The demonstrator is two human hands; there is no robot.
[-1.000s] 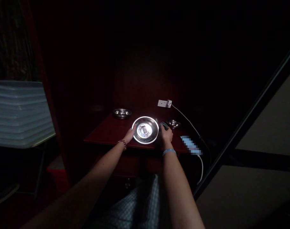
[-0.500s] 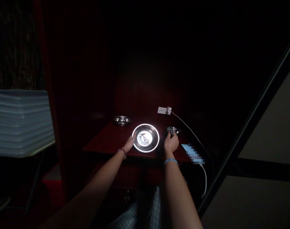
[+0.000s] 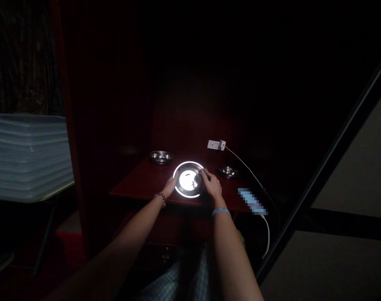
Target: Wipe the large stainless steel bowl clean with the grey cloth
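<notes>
My left hand (image 3: 170,186) grips the left rim of a shiny round steel plate (image 3: 180,190), its thumb over the edge. The plate is tilted toward me above the front of a dark red wooden shelf (image 3: 140,184), and strong light glares in its middle. My right hand (image 3: 213,187) is at the plate's right rim, fingers closed on a dark grey cloth (image 3: 201,172) pressed to the plate. Most of the cloth is hidden by the hand and shadow.
One steel bowl (image 3: 161,158) stands at the back left, another bowl (image 3: 228,172) at the right. A white socket (image 3: 213,144) with a plugged charger cable is on the back wall. A blurred blue device (image 3: 252,201) lies at right. Stacked plastic trays (image 3: 27,154) stand at far left.
My right hand has moved left with the cloth, from in front of the right bowl to the plate's right rim. My left hand keeps its grip; the plate has barely shifted.
</notes>
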